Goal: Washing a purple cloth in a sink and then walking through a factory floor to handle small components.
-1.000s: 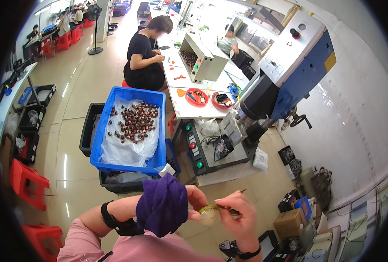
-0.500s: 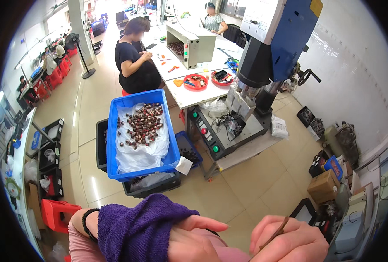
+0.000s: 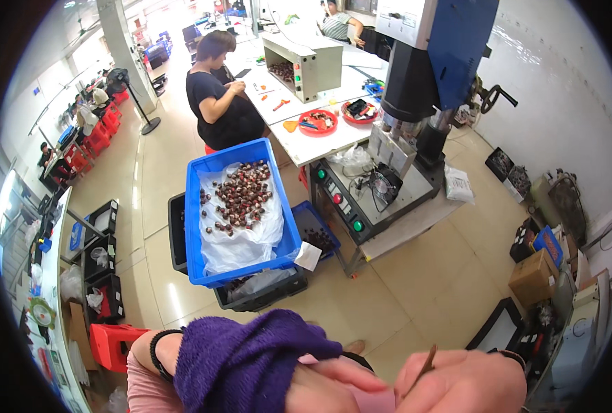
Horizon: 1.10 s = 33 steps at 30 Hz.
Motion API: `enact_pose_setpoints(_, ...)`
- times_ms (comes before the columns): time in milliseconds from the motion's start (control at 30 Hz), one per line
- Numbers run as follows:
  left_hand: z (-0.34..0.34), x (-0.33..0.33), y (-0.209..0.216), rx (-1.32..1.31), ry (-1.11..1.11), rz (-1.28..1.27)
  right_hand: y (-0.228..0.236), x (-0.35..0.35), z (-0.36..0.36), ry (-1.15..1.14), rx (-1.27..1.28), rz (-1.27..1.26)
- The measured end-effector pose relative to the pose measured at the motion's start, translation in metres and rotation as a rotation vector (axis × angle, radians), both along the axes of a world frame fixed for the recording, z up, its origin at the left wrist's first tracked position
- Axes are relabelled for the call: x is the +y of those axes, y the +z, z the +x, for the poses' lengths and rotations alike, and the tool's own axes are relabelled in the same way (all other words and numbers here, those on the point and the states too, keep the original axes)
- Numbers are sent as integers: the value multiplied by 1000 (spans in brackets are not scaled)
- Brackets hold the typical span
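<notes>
Watching lower right, I see the right hand [image 3: 468,383], its grip narrow around a stick [image 3: 426,369] slanting up rightward; the left hand [image 3: 328,391] lies just left, its grip I can't tell.

Left fingers [image 3: 351,375] blurred, partly cropped
</notes>
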<state>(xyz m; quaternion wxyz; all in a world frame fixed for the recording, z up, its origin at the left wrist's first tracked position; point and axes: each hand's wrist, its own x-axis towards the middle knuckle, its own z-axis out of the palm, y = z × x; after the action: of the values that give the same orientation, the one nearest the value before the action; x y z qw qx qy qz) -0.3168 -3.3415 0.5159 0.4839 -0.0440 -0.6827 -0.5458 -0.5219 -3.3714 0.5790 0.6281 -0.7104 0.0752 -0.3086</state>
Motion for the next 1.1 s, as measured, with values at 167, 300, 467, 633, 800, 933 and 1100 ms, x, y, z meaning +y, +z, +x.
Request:
enact_pose_setpoints(167,26,-11,15,-651,402,-141,-36,-11,-13,-243,27,107)
enact_pose_setpoints(300,29,-36,-5,-980,729,-380,-100,-18,-21,-626,176,159)
enact_pose_setpoints(467,4,-85,-67,-1027,705,-426,-261,18,-72,-1238,451,355)
enact_pose_setpoints(633,-25,-114,-142,-1072,621,-665,-410,164,-80,-1655,624,770)
enact_pose_setpoints(800,-91,-101,-182,-1185,358,-633,-463,340,-35,-2136,500,1144)
enact_pose_setpoints(933,-142,-53,-187,-1043,189,-774,-467,447,13,-2308,142,1586)
enact_pose_setpoints(1100,-175,-6,-194,-921,-4,-798,-495,578,32,-2859,579,1426)
